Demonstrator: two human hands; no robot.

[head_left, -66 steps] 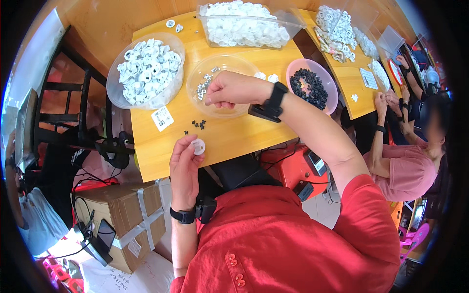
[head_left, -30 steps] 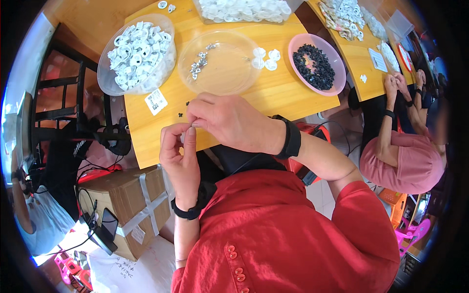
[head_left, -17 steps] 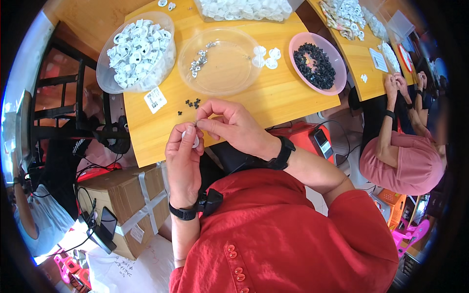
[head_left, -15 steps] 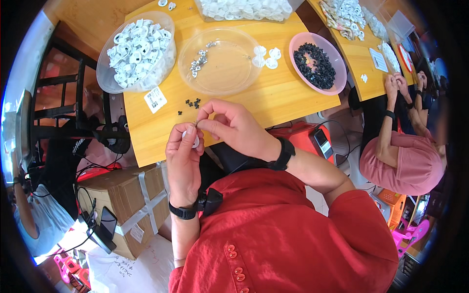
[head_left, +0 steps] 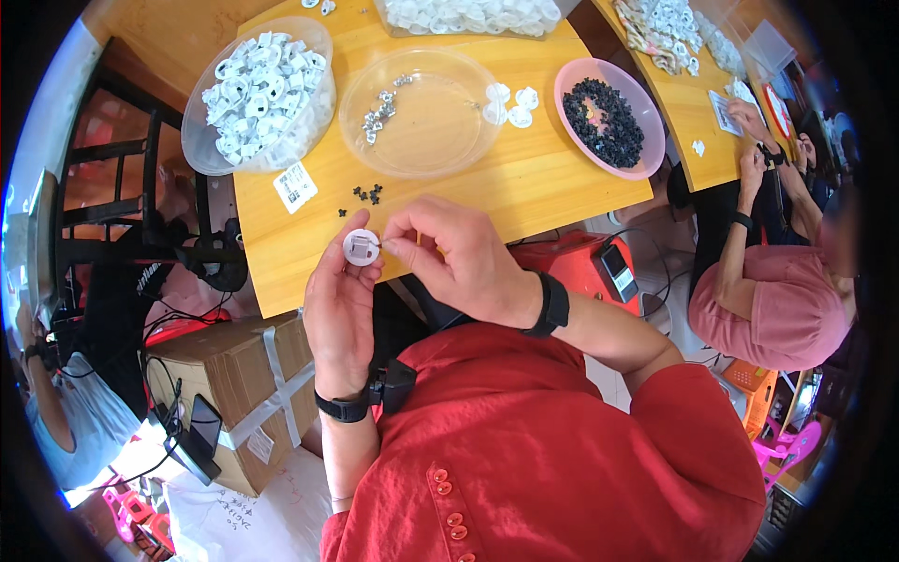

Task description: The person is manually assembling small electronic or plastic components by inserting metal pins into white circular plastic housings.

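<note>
A round white plastic piece point(head_left: 361, 247) with a square recess lies on the fingers of my left hand point(head_left: 339, 304), its face turned up. My right hand point(head_left: 459, 258) pinches thumb and forefinger at the piece's right edge. Something small and dark shows at those fingertips, too small to name. Just beyond my hands, several small black parts point(head_left: 374, 194) are scattered on the wooden table point(head_left: 281, 253). A shallow clear tub point(head_left: 421, 164) holding small metal parts point(head_left: 378, 117) stands farther back.
At the far left is a clear tub point(head_left: 201, 150) heaped with white pieces; a white label point(head_left: 295, 186) lies before it. On the right stands a pink bowl point(head_left: 653, 140) of black parts. White discs point(head_left: 520, 117) lie between. A co-worker in pink point(head_left: 782, 309) sits at another table.
My left hand has opened out, its thumb moving off the white piece, which now shows its face. My right fingertips have shifted slightly down to its edge. The co-worker's hands have moved apart.
</note>
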